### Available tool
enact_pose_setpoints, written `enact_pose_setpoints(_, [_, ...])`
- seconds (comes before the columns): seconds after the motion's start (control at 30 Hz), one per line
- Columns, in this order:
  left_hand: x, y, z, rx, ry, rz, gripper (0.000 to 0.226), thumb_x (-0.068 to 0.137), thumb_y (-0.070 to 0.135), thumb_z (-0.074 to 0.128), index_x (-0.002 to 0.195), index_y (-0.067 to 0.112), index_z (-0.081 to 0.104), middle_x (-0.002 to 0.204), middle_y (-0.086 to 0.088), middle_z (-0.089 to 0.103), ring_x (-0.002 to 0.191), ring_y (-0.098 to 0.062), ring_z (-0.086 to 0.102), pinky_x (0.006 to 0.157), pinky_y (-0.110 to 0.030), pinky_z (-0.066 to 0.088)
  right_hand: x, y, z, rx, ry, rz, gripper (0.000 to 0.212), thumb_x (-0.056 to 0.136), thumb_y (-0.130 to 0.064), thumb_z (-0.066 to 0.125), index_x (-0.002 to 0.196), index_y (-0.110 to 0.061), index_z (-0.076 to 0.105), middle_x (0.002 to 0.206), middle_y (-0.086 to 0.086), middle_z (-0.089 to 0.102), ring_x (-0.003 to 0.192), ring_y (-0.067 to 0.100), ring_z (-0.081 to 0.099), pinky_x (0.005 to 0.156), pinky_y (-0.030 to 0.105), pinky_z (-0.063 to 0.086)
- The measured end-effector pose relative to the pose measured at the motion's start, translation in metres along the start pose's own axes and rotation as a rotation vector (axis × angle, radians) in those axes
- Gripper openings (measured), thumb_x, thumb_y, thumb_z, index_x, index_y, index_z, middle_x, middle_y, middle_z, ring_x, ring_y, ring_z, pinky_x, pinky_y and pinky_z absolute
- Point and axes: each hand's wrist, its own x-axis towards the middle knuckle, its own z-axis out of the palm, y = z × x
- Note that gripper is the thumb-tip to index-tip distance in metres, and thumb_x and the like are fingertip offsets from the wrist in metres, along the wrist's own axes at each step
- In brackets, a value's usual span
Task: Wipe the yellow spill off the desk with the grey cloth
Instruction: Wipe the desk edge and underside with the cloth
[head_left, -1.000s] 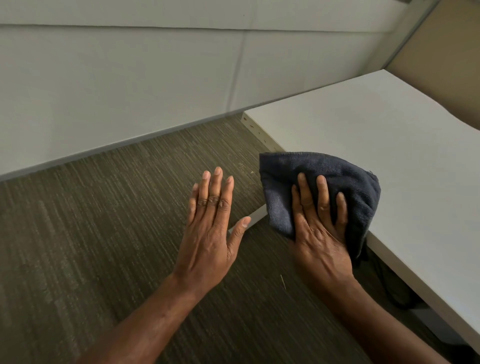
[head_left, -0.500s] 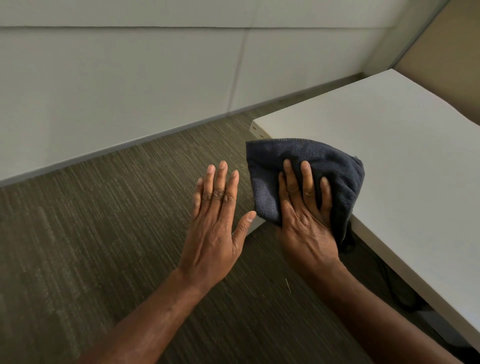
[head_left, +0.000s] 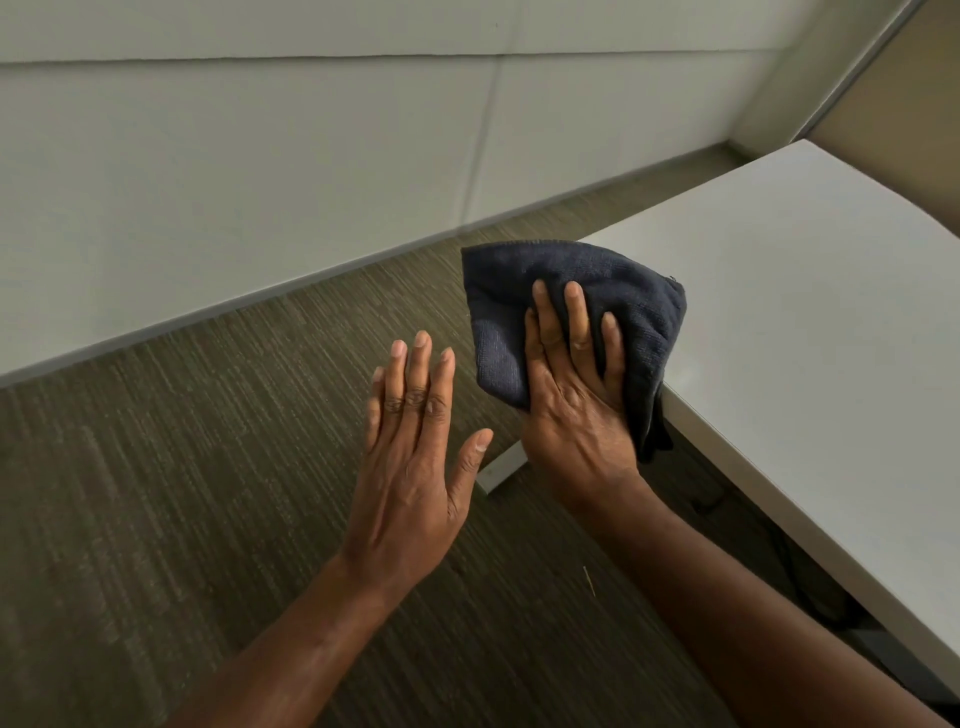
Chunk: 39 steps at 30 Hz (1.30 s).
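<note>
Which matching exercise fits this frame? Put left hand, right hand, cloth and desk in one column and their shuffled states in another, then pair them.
1. left hand
2. right hand
3. cloth
4. desk

A. white, at the right of the view
B. open and flat over the carpet, holding nothing
C. dark, draped over the desk's corner
D. pressed on the cloth

Pairs: 1-B, 2-D, 3-C, 4-A
</note>
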Motion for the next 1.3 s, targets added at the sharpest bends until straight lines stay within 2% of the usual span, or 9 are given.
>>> enact_pose_setpoints(0.17, [0.005, -0.009, -0.003, -0.004, -0.008, -0.015, 0.071, 0.108, 0.048, 0.035, 0.163, 0.006, 0.019, 0.172, -0.016, 0.012, 0.162, -0.028, 0.001, 0.131, -0.045, 0.006, 0.019, -0.008, 0.005, 0.041, -0.014, 0.000, 0.071, 0.103, -0.025, 0.040, 0.160, -0.007, 0.004, 0.170, 0.009, -0.007, 0.156, 0.027, -0.012, 0.122, 0.044, -0.019])
enact_pose_setpoints(0.43, [0.008, -0.019, -0.009, 0.007, -0.002, -0.041, 0.071, 0.109, 0.049, 0.033, 0.162, 0.004, 0.021, 0.172, -0.017, 0.014, 0.161, -0.030, 0.003, 0.131, -0.047, 0.009, 0.057, -0.027, 0.021, 0.137, -0.142, 0.057, 0.070, 0.100, -0.023, 0.022, 0.158, -0.007, -0.014, 0.166, 0.013, -0.023, 0.152, 0.029, -0.024, 0.121, 0.047, -0.022])
enact_pose_setpoints(0.57, [0.006, -0.028, -0.016, -0.003, -0.006, -0.065, 0.071, 0.109, 0.049, 0.032, 0.162, 0.004, 0.020, 0.173, -0.016, 0.012, 0.162, -0.029, 0.002, 0.131, -0.048, 0.009, 0.080, -0.039, 0.023, 0.184, -0.151, 0.047, 0.068, 0.098, -0.025, 0.018, 0.159, -0.006, -0.003, 0.167, 0.016, -0.016, 0.153, 0.029, -0.022, 0.121, 0.046, -0.022])
enact_pose_setpoints(0.7, [0.003, -0.034, -0.023, -0.001, -0.003, -0.086, 0.071, 0.109, 0.048, 0.033, 0.162, 0.004, 0.020, 0.173, -0.016, 0.011, 0.162, -0.029, 0.002, 0.131, -0.046, 0.007, 0.092, -0.052, 0.017, 0.312, -0.096, -0.017, 0.063, 0.100, -0.018, 0.038, 0.158, -0.003, 0.020, 0.169, 0.016, 0.004, 0.155, 0.027, -0.013, 0.114, 0.033, -0.033])
enact_pose_setpoints(1.0, [0.000, -0.034, -0.032, -0.020, 0.020, -0.133, 0.069, 0.109, 0.045, 0.032, 0.162, 0.002, 0.022, 0.172, -0.018, 0.013, 0.161, -0.031, 0.003, 0.131, -0.049, 0.009, 0.064, -0.070, 0.008, 0.780, -0.169, 0.025, 0.061, 0.099, -0.025, 0.039, 0.157, -0.012, 0.026, 0.168, 0.007, 0.015, 0.156, 0.019, -0.005, 0.126, 0.043, -0.010])
enact_pose_setpoints(1.07, [-0.001, -0.035, -0.034, -0.043, 0.025, -0.147, 0.067, 0.109, 0.044, 0.033, 0.162, 0.004, 0.021, 0.172, -0.017, 0.013, 0.162, -0.029, 0.003, 0.131, -0.047, 0.009, 0.057, -0.076, 0.005, 1.008, -0.286, 0.176, 0.055, 0.104, -0.028, 0.040, 0.157, -0.020, 0.027, 0.168, 0.004, 0.017, 0.156, 0.019, 0.001, 0.126, 0.047, -0.002])
enact_pose_setpoints(1.17, [-0.005, -0.038, -0.040, -0.058, 0.018, -0.160, 0.065, 0.109, 0.041, 0.034, 0.162, 0.004, 0.021, 0.172, -0.015, 0.014, 0.162, -0.027, 0.003, 0.130, -0.050, 0.012, 0.045, -0.088, -0.006, 1.456, -0.339, 0.531, 0.045, 0.100, -0.048, 0.048, 0.137, -0.024, 0.055, 0.146, 0.007, 0.055, 0.135, 0.024, 0.051, 0.114, 0.054, 0.040])
enact_pose_setpoints(1.23, [-0.008, -0.040, -0.044, -0.043, 0.013, -0.155, 0.064, 0.110, 0.039, 0.033, 0.161, 0.001, 0.024, 0.171, -0.017, 0.016, 0.161, -0.030, 0.006, 0.128, -0.054, 0.016, 0.036, -0.092, -0.013, 1.687, -0.316, 0.755, 0.022, 0.104, -0.034, 0.051, 0.110, -0.023, 0.068, 0.112, 0.001, 0.074, 0.106, 0.013, 0.069, 0.094, 0.037, 0.056])
enact_pose_setpoints(1.3, [-0.012, -0.041, -0.047, -0.031, 0.001, -0.153, 0.064, 0.110, 0.037, 0.034, 0.160, 0.000, 0.025, 0.171, -0.019, 0.017, 0.161, -0.032, 0.008, 0.128, -0.055, 0.018, 0.026, -0.095, -0.022, 1.819, -0.357, 0.893, 0.018, 0.104, -0.028, 0.052, 0.101, -0.024, 0.069, 0.100, -0.004, 0.076, 0.096, 0.009, 0.073, 0.083, 0.027, 0.058])
